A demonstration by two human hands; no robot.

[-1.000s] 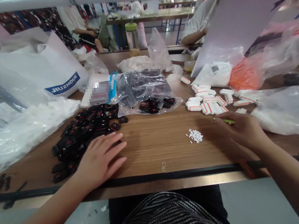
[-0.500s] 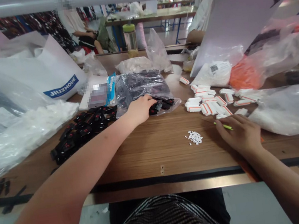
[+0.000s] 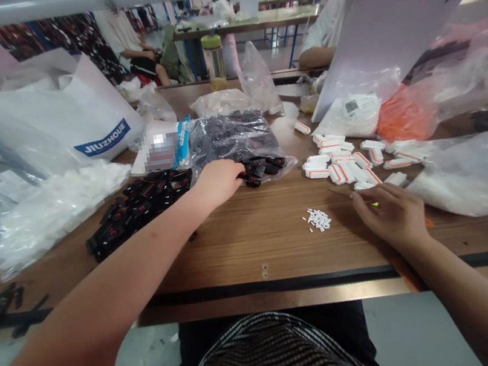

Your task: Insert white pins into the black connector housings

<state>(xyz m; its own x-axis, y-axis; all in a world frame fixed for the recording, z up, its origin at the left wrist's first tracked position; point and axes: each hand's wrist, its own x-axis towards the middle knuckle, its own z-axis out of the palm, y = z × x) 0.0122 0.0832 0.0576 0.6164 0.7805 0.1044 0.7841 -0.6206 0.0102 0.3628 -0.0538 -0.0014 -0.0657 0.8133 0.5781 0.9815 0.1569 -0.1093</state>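
My left hand (image 3: 220,181) reaches to the mouth of a clear plastic bag (image 3: 231,139) filled with black plastic pieces. Its fingers are bent together on a small black plastic piece (image 3: 242,172) at the edge of the loose ones there; the grip is partly hidden. My right hand (image 3: 390,213) is closed round a thin pointed tool (image 3: 374,204) with a yellow-green handle, its tip facing left. Beyond that hand lie several white pieces with orange stripes (image 3: 345,168). To its left is a small heap of tiny white pegs (image 3: 319,219).
More black pieces (image 3: 133,212) are piled left of the bag, partly behind my forearm. Bags of white parts stand at the left (image 3: 59,204) and right (image 3: 477,179). An orange-filled bag (image 3: 403,116) and a green-lidded bottle (image 3: 214,62) are farther back. Other people sit beyond the table.
My left hand has drawn back slightly to the left, off the bag's top, and its fingers have curled in. More black pieces show at the bag's mouth. My right hand stays nearly still.
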